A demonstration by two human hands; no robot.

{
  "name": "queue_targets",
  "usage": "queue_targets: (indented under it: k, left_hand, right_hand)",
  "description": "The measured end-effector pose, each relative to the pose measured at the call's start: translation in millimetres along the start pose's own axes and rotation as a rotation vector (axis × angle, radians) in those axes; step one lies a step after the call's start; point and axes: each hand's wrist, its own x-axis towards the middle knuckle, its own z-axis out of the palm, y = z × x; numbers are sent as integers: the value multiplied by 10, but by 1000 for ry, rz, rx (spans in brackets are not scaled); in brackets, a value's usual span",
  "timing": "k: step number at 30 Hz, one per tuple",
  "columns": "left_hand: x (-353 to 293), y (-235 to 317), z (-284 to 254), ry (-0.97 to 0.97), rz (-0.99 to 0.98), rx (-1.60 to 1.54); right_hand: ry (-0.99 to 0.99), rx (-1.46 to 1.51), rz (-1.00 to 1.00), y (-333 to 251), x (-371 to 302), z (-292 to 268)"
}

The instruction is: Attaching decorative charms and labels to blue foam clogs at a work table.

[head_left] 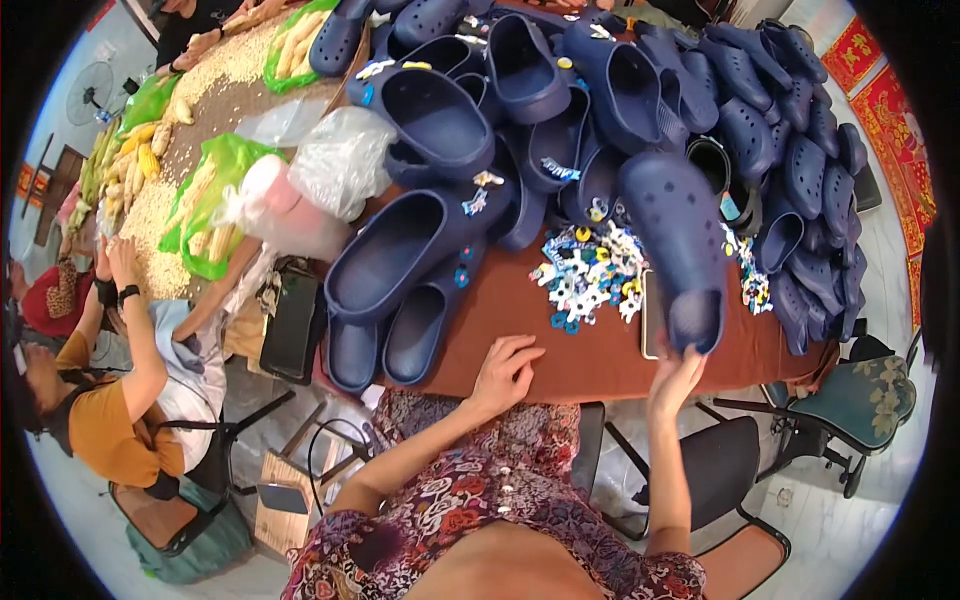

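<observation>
Navy, the clog is over brown cloth beside the charms, heel pinched by your right hand. Your empty left hand, fingers loosely parted, is near the cloth's edge.

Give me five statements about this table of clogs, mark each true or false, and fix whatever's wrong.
1. The right hand holds a navy clog by its heel. True.
2. Both hands hold clogs. False: the left hand holds none.
3. Small charms lie piled on the tablecloth. True.
4. The tablecloth is yellow. False: it is brown.
5. Green bags are on the picture's left side. True.
</observation>
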Motion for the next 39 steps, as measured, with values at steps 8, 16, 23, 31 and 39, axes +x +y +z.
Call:
queue_targets:
  k: [8, 16, 23, 31, 39]
  left_hand:
    - [-271, 184, -232, 234, -279, -334]
    - [-556, 329, -396, 180, -298, -405]
    - [-490, 603, -585, 251, -103, -34]
    - [-485, 692, -556, 92, -130, -288]
    - [-325, 536, -340, -57, -342, -373]
  right_hand:
    - [-26, 12, 509, 332, -1632, -207]
    - [-192, -30, 793, 600, -2067, -154]
    - [-556, -173, 1022, 649, -2100, -17]
    - [-836, -134, 768, 785, -2099, 80]
    - [-767, -598, 349, 485, -1336, -88]
